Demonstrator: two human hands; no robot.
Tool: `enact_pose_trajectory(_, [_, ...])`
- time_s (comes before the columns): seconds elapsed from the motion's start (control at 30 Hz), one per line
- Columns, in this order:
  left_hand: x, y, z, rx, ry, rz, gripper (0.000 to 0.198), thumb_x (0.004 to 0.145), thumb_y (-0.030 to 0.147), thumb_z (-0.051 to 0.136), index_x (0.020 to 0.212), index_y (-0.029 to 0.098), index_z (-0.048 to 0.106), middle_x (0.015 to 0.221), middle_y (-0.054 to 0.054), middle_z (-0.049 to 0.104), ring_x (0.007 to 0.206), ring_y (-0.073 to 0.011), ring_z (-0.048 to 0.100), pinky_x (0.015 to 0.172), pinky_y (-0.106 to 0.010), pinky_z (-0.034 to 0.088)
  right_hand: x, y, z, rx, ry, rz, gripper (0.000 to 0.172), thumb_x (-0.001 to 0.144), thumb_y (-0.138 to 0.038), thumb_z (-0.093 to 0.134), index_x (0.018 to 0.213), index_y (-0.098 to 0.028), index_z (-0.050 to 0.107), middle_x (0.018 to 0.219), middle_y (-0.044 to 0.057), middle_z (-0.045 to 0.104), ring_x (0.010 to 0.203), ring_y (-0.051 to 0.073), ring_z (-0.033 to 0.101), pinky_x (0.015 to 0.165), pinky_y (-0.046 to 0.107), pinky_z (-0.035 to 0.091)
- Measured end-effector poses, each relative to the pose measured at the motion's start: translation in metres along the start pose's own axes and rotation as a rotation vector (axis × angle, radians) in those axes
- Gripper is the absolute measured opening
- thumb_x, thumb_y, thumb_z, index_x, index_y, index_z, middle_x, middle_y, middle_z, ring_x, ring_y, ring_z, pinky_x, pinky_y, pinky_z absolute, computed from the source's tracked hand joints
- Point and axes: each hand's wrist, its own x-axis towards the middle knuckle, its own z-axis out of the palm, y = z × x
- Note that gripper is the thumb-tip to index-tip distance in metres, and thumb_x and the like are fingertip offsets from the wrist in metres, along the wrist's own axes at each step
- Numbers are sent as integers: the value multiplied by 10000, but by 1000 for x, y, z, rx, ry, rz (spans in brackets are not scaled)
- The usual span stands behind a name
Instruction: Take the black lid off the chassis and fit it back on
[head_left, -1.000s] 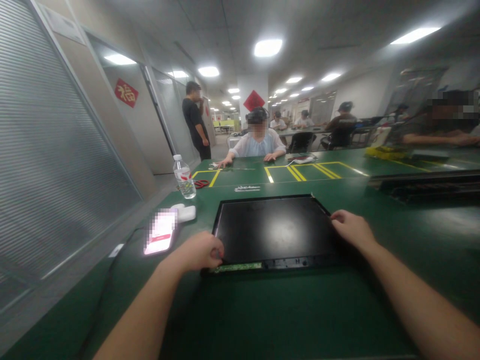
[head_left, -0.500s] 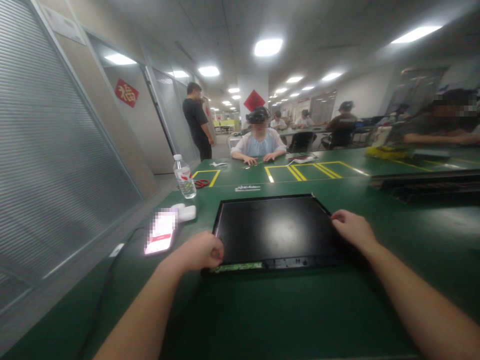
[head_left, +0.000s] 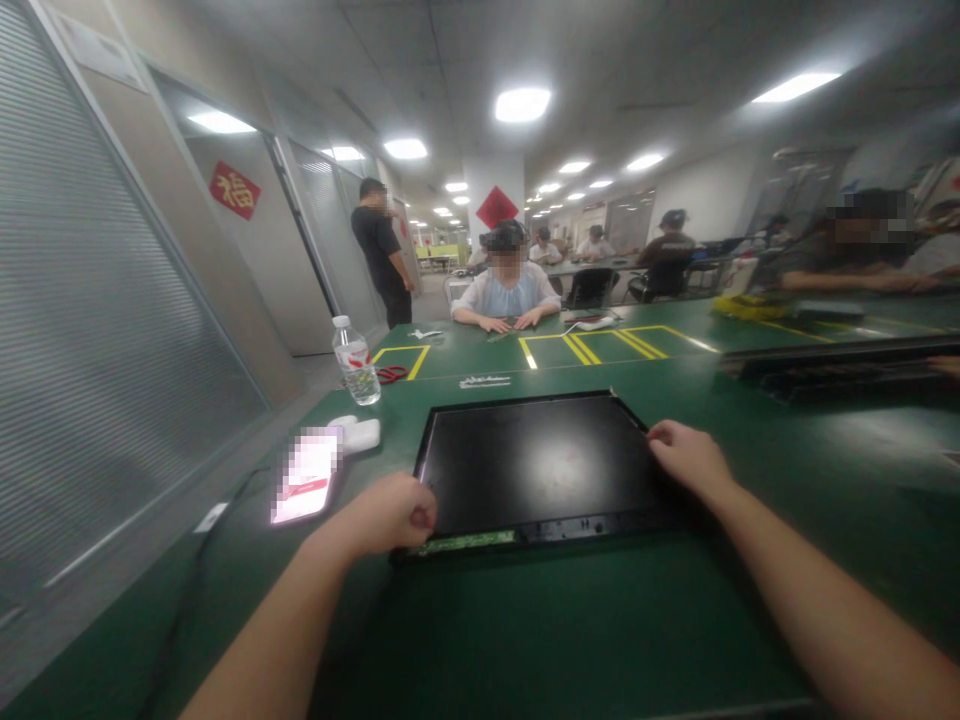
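A black display panel [head_left: 525,465] in a dark frame lies face up in front of me. A green circuit board strip [head_left: 472,542] shows along its near edge, towards the left. My left hand [head_left: 394,512] is closed on the frame's left side near the front corner, thumb and fingers pinched together. On the opposite side, my right hand [head_left: 691,455] grips the right edge, its fingers closed at the rim. Both fingertips are partly hidden against the frame.
On the green table [head_left: 570,630], a lit phone [head_left: 309,478], a white case [head_left: 360,435] and a water bottle [head_left: 355,362] stand left. Red-handled scissors [head_left: 391,374] lie behind. Dark frames [head_left: 840,365] are stacked right. A co-worker [head_left: 507,285] sits opposite.
My view has shifted slightly, so the whole scene sits a little further left. Both hands keep their hold on the display panel, which shows no clear movement on the table.
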Motion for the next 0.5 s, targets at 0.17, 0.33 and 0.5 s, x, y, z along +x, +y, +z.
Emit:
enact_pose_trajectory(0.17, [-2, -3, -5, -177, -9, -72, 171, 756, 308, 608, 768, 211, 748, 661, -9, 702, 614, -166, 627, 597, -248, 421, 1, 2, 1, 37, 19, 9, 268, 805, -284, 532, 957, -229, 746, 960, 63, 752, 852, 228, 668, 661, 287, 440])
enact_pose_trajectory(0.33, [3, -15, -7, -117, 317, -361, 354, 834, 475, 542, 911, 193, 743, 832, -73, 744, 774, -237, 673, 656, -296, 440, 5, 8, 2, 85, 71, 31, 254, 799, -301, 551, 950, -227, 742, 962, 55, 754, 859, 227, 668, 692, 293, 450])
enact_pose_trajectory(0.5, [11, -33, 5, -32, 307, -586, 421, 837, 572, 517, 843, 175, 654, 905, -138, 729, 807, -278, 674, 628, -319, 428, 9, 15, 2, 36, 99, 53, 327, 788, -284, 548, 1052, -192, 718, 1025, 81, 734, 869, 227, 670, 687, 295, 455])
